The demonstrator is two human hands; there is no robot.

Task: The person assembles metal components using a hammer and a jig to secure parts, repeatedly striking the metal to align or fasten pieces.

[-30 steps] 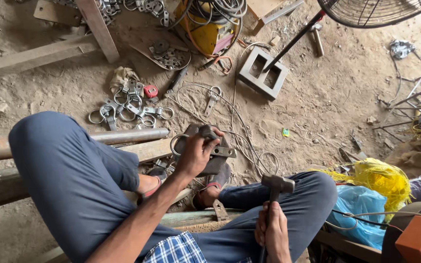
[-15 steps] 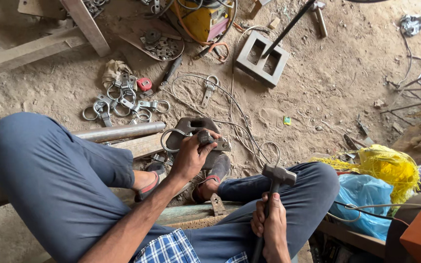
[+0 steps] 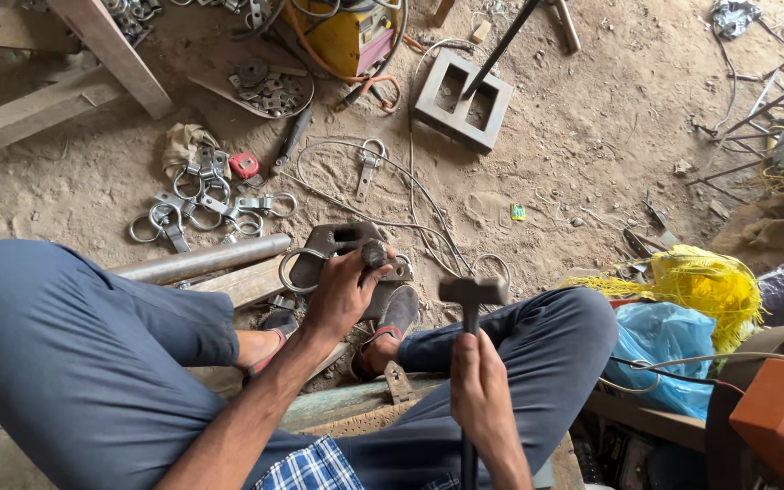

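left hand pinning punch, hammer seemingly raised

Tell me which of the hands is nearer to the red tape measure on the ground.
Left. The left hand grips a metal piece below and right of the red tape measure; the right hand, holding the hammer, sits farther away.

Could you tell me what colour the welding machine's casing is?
Yellow: the welding machine, seen in the head view.
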